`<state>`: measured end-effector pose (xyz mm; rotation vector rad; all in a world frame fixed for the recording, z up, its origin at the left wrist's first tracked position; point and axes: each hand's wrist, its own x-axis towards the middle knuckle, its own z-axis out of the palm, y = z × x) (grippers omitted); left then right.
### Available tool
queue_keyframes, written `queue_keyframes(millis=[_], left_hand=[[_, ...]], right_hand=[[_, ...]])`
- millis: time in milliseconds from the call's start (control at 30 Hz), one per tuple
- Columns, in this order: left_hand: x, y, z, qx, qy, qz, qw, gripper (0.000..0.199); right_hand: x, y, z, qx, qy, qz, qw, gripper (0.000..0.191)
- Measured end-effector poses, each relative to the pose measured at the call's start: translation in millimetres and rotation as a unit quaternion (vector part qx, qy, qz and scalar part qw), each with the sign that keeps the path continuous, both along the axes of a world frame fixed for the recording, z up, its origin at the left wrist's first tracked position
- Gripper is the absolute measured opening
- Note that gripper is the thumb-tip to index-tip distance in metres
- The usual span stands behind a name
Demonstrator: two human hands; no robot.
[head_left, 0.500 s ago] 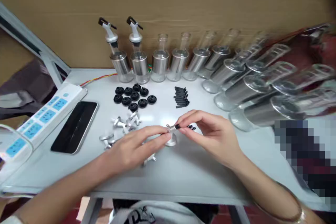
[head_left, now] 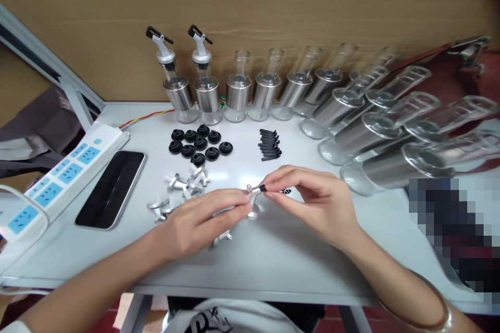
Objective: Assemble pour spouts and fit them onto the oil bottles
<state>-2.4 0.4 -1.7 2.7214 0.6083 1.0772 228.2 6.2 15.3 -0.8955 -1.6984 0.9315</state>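
Silver-coloured flared pourer spout point(head_left: 253, 211), partly hidden by fingertips, is gripped over the white table point(head_left: 273, 265) by the left hand's point(head_left: 195, 223) fingers; the right hand point(head_left: 316, 203) pinches a small black tip point(head_left: 262, 188) at its end. Left of this spout, loose silver-coloured spouts point(head_left: 177, 182) lie half-covered, uncountable. Beyond it are ten round black stoppers point(head_left: 200, 143), thin black sticks point(head_left: 269, 143) too bunched to count, and two pourer-topped, metal-sleeved glass bottles point(head_left: 207, 96).

Silvery spout point(head_left: 254, 198), flared base point(head_left: 254, 213) low, tube point(head_left: 256, 190) angled R, w/ sm. blk pc point(head_left: 263, 188) at tip.
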Motion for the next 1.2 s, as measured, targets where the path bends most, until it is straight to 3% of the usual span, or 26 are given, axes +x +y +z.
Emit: queue_keyframes(millis=[667, 867, 1100, 1200], left_hand=[[-0.9, -0.2, -0.4, -0.043, -0.014, -0.055, 0.997, 0.028], [-3.0, -1.7, 1.9, -0.059, 0.002, -0.067, 0.996, 0.033], [-4.3, -3.1, 10.6, -0.142, 0.019, -0.033, 0.989, 0.037], [-3.9, -2.0, 9.2, -0.139, 0.018, -0.024, 0.99, 0.033]], right_hand=[[0.3, 0.5, -0.3, 0.009, -0.011, 0.036, 0.999, 0.015], [-0.6, 0.0, 0.8, -0.023, 0.0, 0.044, 0.999, 0.014], [-5.6, -1.2, 2.2, -0.101, 0.054, 0.016, 0.993, 0.012], [-6.9, -0.4, 0.8, -0.128, 0.047, 0.008, 0.991, 0.01]])
